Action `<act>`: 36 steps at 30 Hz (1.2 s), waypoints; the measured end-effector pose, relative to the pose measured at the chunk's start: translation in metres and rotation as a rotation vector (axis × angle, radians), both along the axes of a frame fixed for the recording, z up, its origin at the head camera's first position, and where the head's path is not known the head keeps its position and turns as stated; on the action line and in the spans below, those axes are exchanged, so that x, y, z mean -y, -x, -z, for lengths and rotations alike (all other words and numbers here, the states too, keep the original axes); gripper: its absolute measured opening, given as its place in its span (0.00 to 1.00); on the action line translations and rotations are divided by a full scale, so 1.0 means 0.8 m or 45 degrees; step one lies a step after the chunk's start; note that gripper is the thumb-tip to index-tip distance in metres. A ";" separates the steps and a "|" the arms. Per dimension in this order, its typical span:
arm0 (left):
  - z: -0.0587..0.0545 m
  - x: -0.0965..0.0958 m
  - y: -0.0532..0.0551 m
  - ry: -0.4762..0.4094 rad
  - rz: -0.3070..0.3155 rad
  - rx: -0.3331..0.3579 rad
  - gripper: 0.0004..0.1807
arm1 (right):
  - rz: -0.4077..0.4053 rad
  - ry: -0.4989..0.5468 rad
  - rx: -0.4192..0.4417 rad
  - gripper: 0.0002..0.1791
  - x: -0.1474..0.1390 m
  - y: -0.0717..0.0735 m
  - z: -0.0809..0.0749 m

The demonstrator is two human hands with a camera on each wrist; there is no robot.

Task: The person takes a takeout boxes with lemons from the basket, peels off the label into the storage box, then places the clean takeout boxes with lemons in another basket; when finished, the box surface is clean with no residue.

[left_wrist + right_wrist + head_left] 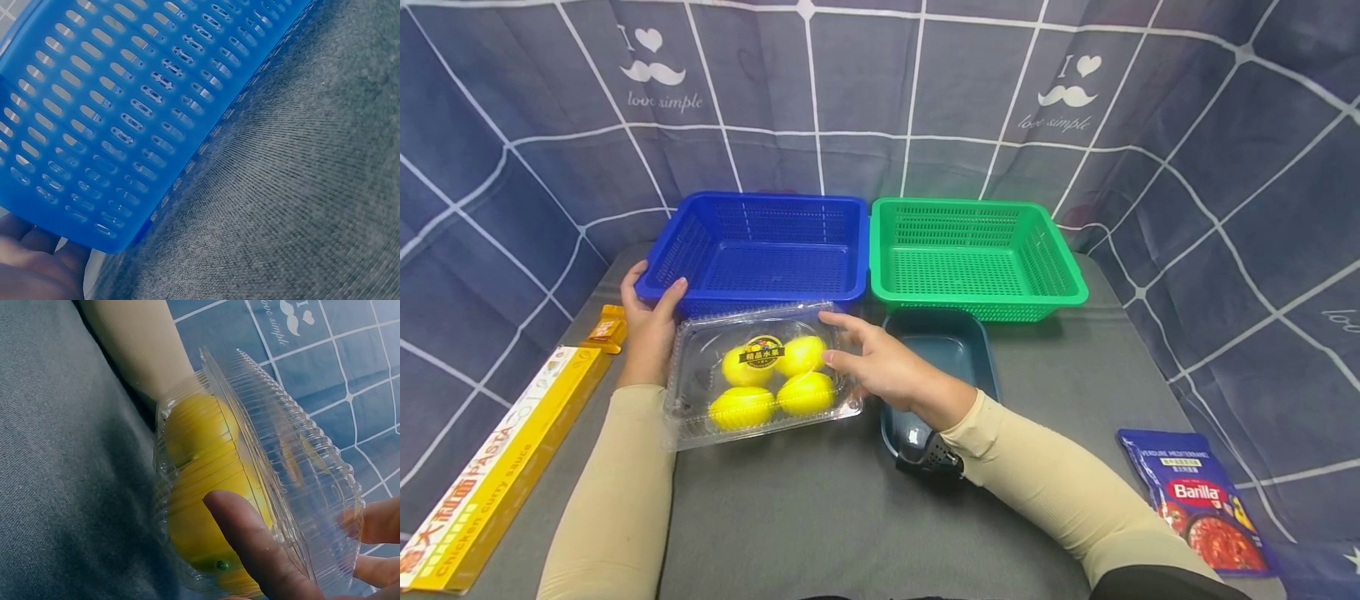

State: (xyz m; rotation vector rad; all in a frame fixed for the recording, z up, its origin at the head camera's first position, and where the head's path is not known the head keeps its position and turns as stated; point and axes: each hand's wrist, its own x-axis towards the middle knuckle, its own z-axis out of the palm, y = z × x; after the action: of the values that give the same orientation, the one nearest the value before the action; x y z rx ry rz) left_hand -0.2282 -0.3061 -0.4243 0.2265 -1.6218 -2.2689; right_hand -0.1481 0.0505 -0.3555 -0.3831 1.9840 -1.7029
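Note:
A clear plastic clamshell box [700, 358] holds several yellow lemons [743, 408] and carries a black-and-gold label on its lid. My right hand [887, 362] grips the box at its right end, thumb and fingers on either side, above the table and tilted. In the right wrist view, the thumb [250, 544] presses the ribbed side beside the lemons. My left hand [651, 321] holds the front left corner of the blue basket [760, 296]. Part of that hand shows by the basket's corner in the left wrist view; the remaining fingers are hidden.
A green basket [977, 296] stands right of the blue one. Partly under my right arm is a dark teal tub [955, 354] with a black-and-clear item [928, 450] at its front. A yellow pasta box [512, 467] and small orange packet [606, 329] lie left, a Barilla pouch [1198, 504] right.

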 end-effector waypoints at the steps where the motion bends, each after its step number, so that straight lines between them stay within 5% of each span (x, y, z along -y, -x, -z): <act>1: 0.003 0.001 0.002 -0.006 0.001 -0.002 0.43 | 0.001 -0.007 -0.002 0.36 0.000 0.000 0.001; 13: 0.017 0.002 0.015 -0.135 0.014 -0.149 0.43 | 0.006 -0.008 0.021 0.36 0.000 0.000 0.006; 36: 0.017 0.002 0.018 -0.133 -0.010 -0.157 0.40 | 0.044 -0.055 0.048 0.36 0.001 0.001 0.018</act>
State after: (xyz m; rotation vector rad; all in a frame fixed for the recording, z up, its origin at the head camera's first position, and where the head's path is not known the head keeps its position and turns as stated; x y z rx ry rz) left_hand -0.2427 -0.3077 -0.4376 0.1152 -1.4412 -2.3156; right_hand -0.1492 0.0500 -0.3697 -0.3012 2.0075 -1.6725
